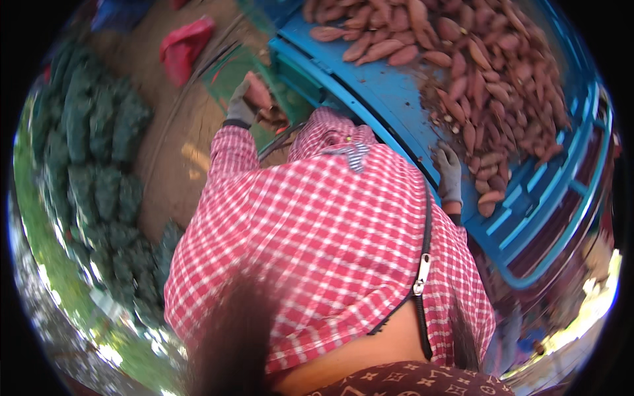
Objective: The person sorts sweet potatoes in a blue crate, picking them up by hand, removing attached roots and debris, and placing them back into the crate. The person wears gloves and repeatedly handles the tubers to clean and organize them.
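Observation:
At the upper left, my left hand [239, 105] in a grey work glove with a dark cuff grips a reddish sweet potato [258, 91]. Beneath it, a green mesh bag [221, 74] has several sweet potatoes [273, 119] in its lower part. My right hand [449, 171], also gloved in grey, rests on the blue slatted table [396, 116] near its edge, fingers apart and nothing seen in them. A large heap of sweet potatoes [488, 84] lies just beyond that hand, with loose soil and small pieces beside it.
Filled dark green mesh sacks [99, 119] stand in rows at the left. A red bag [185, 49] lies on the brown ground [163, 183], with a blue item [119, 14] farther back. A curved blue rail [569, 247] bounds the table at the right.

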A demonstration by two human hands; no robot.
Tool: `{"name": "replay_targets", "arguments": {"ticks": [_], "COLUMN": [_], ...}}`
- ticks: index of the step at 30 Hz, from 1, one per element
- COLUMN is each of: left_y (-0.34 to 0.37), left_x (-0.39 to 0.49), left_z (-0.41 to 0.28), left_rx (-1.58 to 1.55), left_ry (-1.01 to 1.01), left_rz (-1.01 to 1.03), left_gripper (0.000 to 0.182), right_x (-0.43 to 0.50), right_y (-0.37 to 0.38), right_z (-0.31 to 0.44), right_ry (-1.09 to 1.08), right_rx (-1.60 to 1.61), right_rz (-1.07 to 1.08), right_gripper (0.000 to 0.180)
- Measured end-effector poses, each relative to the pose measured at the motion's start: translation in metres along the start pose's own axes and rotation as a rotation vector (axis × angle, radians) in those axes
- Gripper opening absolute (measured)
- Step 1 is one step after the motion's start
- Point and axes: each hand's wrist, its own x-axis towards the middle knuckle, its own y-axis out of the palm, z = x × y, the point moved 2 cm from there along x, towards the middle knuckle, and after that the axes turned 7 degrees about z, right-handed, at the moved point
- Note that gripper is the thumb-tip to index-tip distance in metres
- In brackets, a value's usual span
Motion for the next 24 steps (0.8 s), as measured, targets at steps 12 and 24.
{"name": "replay_targets", "arguments": {"ticks": [12, 24], "left_y": [0.343, 0.306], "left_x": [-0.031, -0.006], "left_z": [0.054, 0.066], "left_rx": [1.843, 0.619], "left_ry": [0.895, -0.557], "left_rz": [0.927, 0.503], "left_gripper": [0.049, 0.076], "right_x": [-0.072, -0.079], "right_y": [0.194, 0.113], "right_z": [0.187, 0.042], "right_ry": [-0.732, -0.556], "right_rx": [-0.349, 0.885], "right_rz": [-0.047, -0.212], "right_gripper": [0.077, 0.049]}}
